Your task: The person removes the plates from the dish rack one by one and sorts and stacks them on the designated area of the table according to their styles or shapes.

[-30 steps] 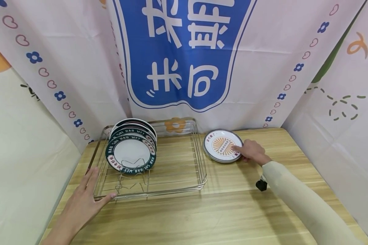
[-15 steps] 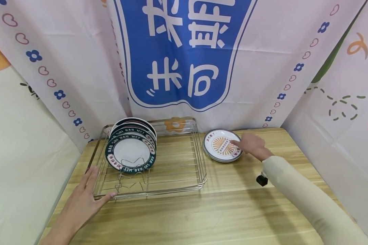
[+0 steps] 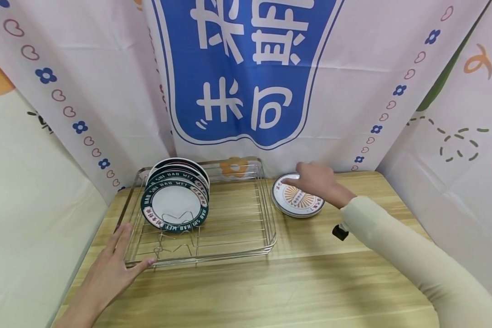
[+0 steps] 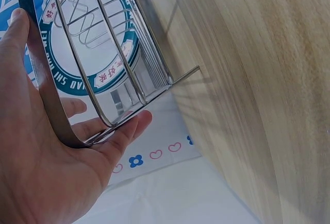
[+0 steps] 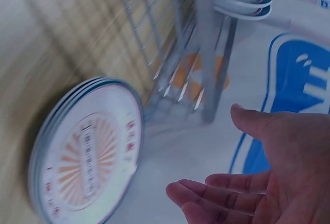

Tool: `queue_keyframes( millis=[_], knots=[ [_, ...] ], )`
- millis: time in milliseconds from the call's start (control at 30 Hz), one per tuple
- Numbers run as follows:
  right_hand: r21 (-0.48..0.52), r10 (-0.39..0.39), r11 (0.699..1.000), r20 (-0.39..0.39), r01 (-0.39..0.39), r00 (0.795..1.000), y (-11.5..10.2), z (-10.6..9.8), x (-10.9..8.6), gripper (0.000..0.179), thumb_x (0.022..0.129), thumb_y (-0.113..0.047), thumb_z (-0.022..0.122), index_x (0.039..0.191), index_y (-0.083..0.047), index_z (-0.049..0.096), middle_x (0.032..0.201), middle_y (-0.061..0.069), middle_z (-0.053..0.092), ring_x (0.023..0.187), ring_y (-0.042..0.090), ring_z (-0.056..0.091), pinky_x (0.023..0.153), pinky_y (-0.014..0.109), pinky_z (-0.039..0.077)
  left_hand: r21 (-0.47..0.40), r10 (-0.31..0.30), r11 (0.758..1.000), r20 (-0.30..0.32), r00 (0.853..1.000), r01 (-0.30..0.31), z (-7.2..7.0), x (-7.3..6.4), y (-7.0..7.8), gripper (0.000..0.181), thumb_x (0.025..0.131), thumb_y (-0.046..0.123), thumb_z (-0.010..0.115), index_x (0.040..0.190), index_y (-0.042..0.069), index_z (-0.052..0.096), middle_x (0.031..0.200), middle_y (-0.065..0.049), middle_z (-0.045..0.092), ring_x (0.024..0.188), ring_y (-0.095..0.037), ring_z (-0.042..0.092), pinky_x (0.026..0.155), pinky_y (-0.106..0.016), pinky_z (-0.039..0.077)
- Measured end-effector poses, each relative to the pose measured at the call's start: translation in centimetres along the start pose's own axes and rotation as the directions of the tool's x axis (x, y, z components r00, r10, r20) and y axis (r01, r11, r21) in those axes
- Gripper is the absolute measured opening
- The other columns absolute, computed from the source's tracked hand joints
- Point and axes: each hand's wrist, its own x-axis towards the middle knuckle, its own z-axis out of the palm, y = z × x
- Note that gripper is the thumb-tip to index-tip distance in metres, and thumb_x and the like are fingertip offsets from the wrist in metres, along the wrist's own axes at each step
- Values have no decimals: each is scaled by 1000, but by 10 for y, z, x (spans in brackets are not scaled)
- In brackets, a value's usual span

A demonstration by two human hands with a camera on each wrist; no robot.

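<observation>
A wire dish rack (image 3: 233, 218) stands on the left of the table, and my left hand (image 3: 108, 269) grips its near left corner. In the left wrist view the thumb and fingers lie around the corner's metal band (image 4: 49, 95). Several green-rimmed plates (image 3: 176, 207) lean upright in the rack's left part. Right of the rack lies a stack of smaller white plates (image 3: 289, 200) with an orange sunburst print. Above that stack's far right side hovers my right hand (image 3: 315, 177). The right wrist view shows its thumb and fingers (image 5: 227, 193) apart, holding nothing.
The wooden table (image 3: 246, 291) ends against printed cloth walls at the back and sides. A blue sign (image 3: 246, 68) is on the back cloth (image 3: 344, 91). A small black device (image 3: 340, 232) hangs under the right wrist.
My right hand has left the right rim of the small plate stack and moved up and left over it. The stack, rack and left hand stay in place.
</observation>
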Motion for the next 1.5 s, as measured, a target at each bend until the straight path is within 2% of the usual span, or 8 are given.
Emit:
queue_keyframes(
  millis=[233, 567, 700, 833, 933, 1033, 1333, 1500],
  knots=[
    [-37, -115, 993, -37, 113, 993, -45, -26, 1, 70, 95, -70, 65, 123, -6, 73, 89, 10, 73, 69, 21, 63, 52, 35, 50, -5, 1, 1000, -5, 1000, -1, 0, 0, 1, 114, 97, 60, 70, 171, 10, -1, 174, -29, 6, 138, -71, 32, 102, -85, 33],
    [-28, -280, 960, -34, 279, 959, -99, -56, 9, 71, 95, -70, 65, 135, -11, 70, 75, 1, 67, 62, 17, 58, 48, 30, 40, -4, 17, 1000, -15, 1000, -17, 0, 0, 0, 114, 96, 60, 71, 171, 8, 3, 174, -30, 9, 137, -71, 34, 101, -84, 35],
    [24, -369, 929, -44, 371, 928, -118, -58, 14, 66, 94, -64, 72, 135, -11, 71, 81, 1, 72, 67, 17, 63, 51, 29, 45, -1, 16, 1000, -10, 1000, -16, 0, 0, -2, 113, 96, 60, 71, 171, 8, 4, 174, -29, 8, 136, -71, 34, 101, -85, 34],
    [89, -491, 865, -50, 494, 870, -135, -57, 19, 60, 96, -56, 75, 134, -10, 71, 110, 4, 79, 94, 19, 75, 78, 33, 61, 5, 20, 1000, -13, 1000, -19, 0, 0, -3, 113, 96, 60, 71, 171, 8, 5, 174, -30, 9, 135, -72, 35, 100, -85, 35],
    [128, -570, 812, -42, 570, 821, -147, -56, 22, 57, 96, -50, 76, 134, -8, 70, 121, 6, 77, 109, 20, 73, 95, 34, 60, 10, 22, 1000, -19, 1000, -22, 0, 1, -4, 113, 96, 59, 72, 171, 8, 5, 173, -31, 11, 133, -72, 36, 98, -85, 36],
    [162, -614, 777, -24, 609, 789, -160, -52, 27, 57, 97, -45, 78, 137, -6, 68, 122, 7, 76, 112, 19, 71, 100, 33, 57, 9, 22, 1000, -18, 1000, -22, 0, 1, -5, 113, 96, 58, 72, 171, 9, 4, 173, -31, 9, 134, -72, 36, 99, -85, 35],
    [217, -662, 735, 23, 643, 749, -192, -26, 40, 53, 96, -31, 81, 138, -2, 67, 128, 12, 74, 117, 21, 71, 101, 31, 57, 13, 26, 1000, -18, 999, -26, 0, 2, -3, 111, 96, 59, 71, 170, 4, 10, 172, -33, 11, 135, -71, 35, 99, -84, 36],
    [253, -666, 728, 40, 637, 745, -202, -9, 46, 49, 97, -26, 80, 137, -1, 67, 129, 14, 74, 118, 24, 72, 100, 31, 58, 4, 32, 999, -29, 999, -31, 0, 1, 0, 111, 96, 58, 72, 171, 7, 8, 172, -32, 13, 135, -71, 36, 100, -85, 35]
  ],
)
